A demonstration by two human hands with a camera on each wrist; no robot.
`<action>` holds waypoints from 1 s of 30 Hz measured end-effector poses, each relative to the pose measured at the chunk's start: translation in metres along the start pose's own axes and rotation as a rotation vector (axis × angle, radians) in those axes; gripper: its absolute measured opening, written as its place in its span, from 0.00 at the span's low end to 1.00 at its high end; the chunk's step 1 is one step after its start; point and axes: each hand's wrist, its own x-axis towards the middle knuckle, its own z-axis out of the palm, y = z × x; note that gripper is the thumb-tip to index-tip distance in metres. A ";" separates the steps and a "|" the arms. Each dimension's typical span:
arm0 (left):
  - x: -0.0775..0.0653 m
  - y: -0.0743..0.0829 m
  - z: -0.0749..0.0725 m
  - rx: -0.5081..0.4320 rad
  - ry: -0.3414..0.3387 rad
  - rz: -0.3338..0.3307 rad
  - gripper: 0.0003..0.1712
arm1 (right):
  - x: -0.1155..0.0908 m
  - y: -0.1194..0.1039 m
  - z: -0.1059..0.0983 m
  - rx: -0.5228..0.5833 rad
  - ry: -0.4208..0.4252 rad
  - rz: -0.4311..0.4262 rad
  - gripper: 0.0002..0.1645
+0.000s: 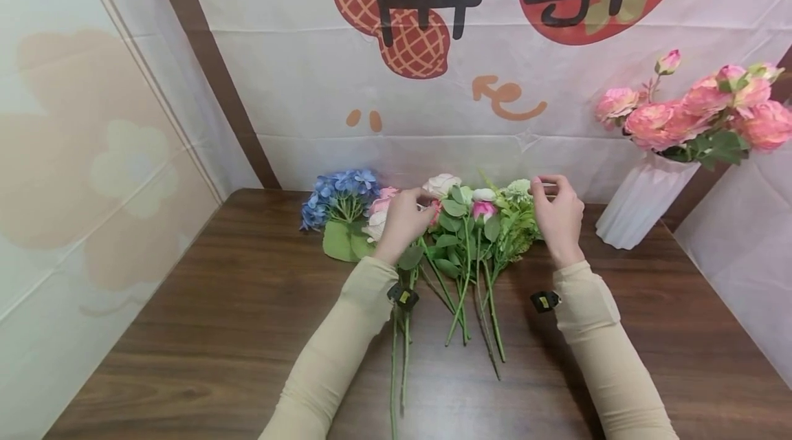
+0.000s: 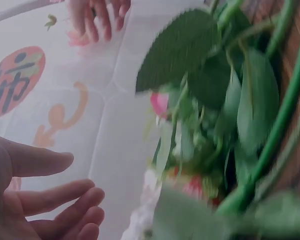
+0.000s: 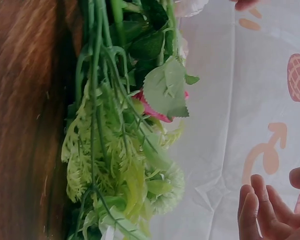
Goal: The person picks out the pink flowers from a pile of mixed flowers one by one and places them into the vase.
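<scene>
Several artificial flowers lie in a row along the back of the table, stems toward the front. My left hand [image 1: 405, 218] hovers over the left-middle of the row, near a white rose [image 1: 441, 184]. In the left wrist view its thumb and loosely bent fingers stand apart with nothing between them. At the row's right end, my right hand [image 1: 559, 216] is raised beside the light green foliage [image 1: 516, 227] and a pale green round bloom [image 3: 167, 190]. Its fingers are relaxed and hold nothing. A blue hydrangea [image 1: 346, 185] lies leftmost; a pink rose [image 1: 485, 210] lies mid-row.
To the right at the back, a white ribbed vase [image 1: 637, 206] holds pink flowers [image 1: 665, 124]. Long green stems [image 1: 405, 357] reach toward the front of the brown wooden table [image 1: 204, 330]. A printed white cloth [image 1: 291, 89] hangs right behind the table.
</scene>
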 end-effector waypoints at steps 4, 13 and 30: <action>0.002 0.009 0.014 0.025 -0.043 -0.018 0.14 | 0.000 -0.002 0.000 0.001 -0.045 -0.013 0.25; 0.015 0.028 0.042 0.198 -0.162 -0.069 0.08 | 0.000 -0.002 -0.006 -0.102 -0.217 -0.002 0.27; 0.027 0.038 0.088 0.462 -0.199 -0.189 0.10 | 0.000 -0.011 -0.022 -0.124 -0.252 -0.041 0.24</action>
